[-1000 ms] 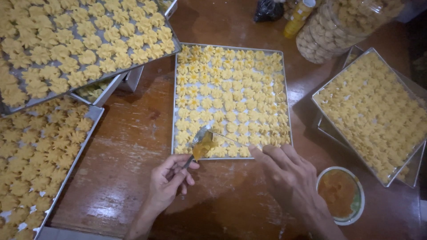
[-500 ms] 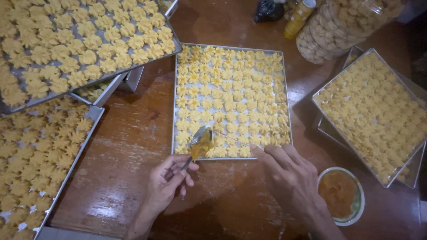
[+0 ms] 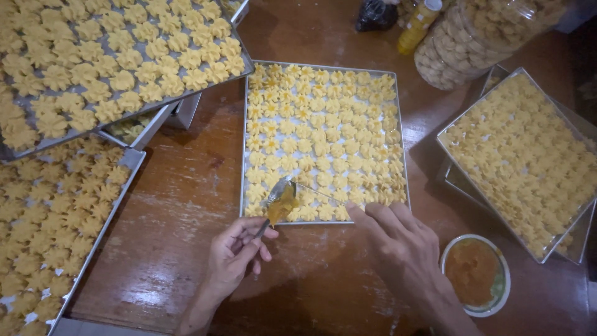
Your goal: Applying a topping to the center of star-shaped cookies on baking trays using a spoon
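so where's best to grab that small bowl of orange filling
Grip the bowl by its pale rim, from above or its right side: it sits upright and full on the table, with the right hand close on its left.

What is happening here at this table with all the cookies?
A person is working over the middle tray of small yellow flower-shaped cookies. The left hand holds a spoon loaded with orange filling above the tray's near edge. The right hand holds a thin stick whose tip meets the spoon. A small bowl of the same orange filling sits by the right wrist. More filled trays and a jar of cookies surround them.
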